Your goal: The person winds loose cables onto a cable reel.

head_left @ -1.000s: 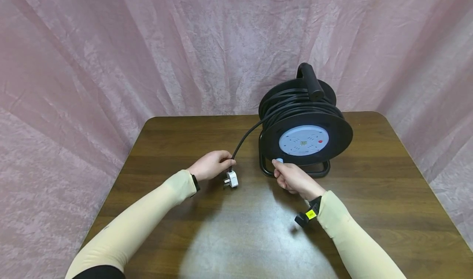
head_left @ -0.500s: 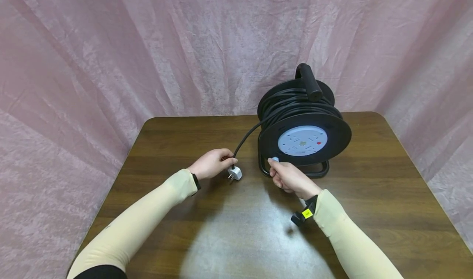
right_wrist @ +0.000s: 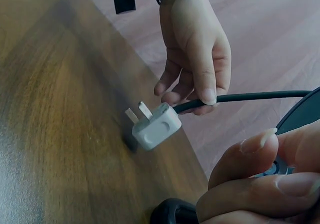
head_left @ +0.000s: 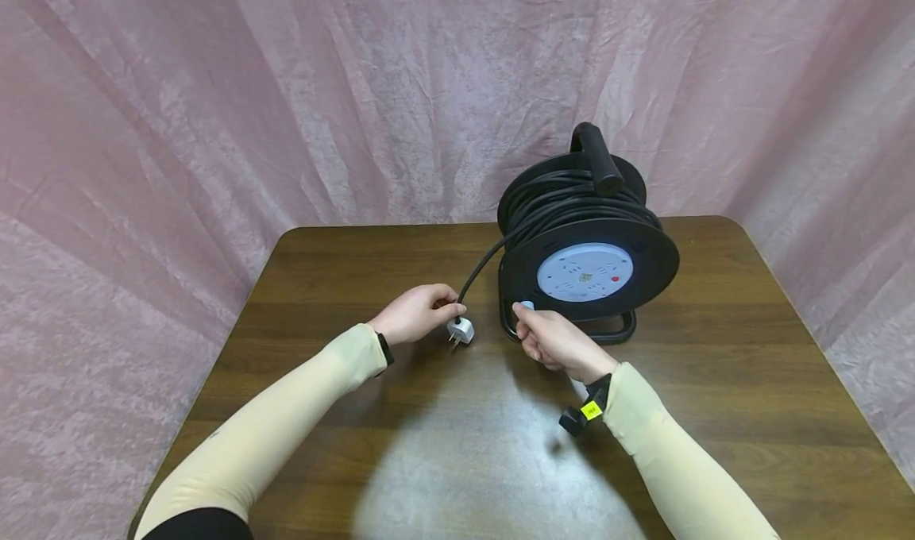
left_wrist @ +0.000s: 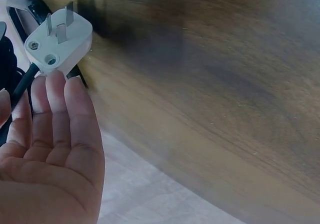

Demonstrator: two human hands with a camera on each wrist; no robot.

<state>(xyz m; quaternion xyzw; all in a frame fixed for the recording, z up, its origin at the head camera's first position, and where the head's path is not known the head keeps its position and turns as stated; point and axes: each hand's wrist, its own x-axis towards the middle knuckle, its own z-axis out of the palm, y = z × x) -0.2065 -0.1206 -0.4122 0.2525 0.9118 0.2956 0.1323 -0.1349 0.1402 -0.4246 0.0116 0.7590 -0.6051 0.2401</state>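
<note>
A black cable reel [head_left: 589, 270] with a pale round socket panel stands on the table at the right of the head view. From it a black cable [head_left: 480, 266] runs left to a white plug [head_left: 461, 330] with three metal prongs. My left hand [head_left: 418, 314] pinches the cable between thumb and fingers just behind the plug, which hangs below the fingertips. In the left wrist view the prongs of the plug [left_wrist: 62, 38] face the camera. My right hand [head_left: 561, 340] pinches a small pale-blue knob [head_left: 527, 305] at the lower rim of the reel, mostly hidden by the fingers.
The reel has a black carrying handle [head_left: 597, 159] on top and a black tubular foot [head_left: 615, 337] beneath. Under everything lies a brown wooden table [head_left: 343, 258]. Behind it hangs a pink curtain [head_left: 400, 95].
The knob and my right hand have shifted slightly left, and the reel's panel has turned a little clockwise. My left hand has moved slightly right, while the plug has risen and twisted.
</note>
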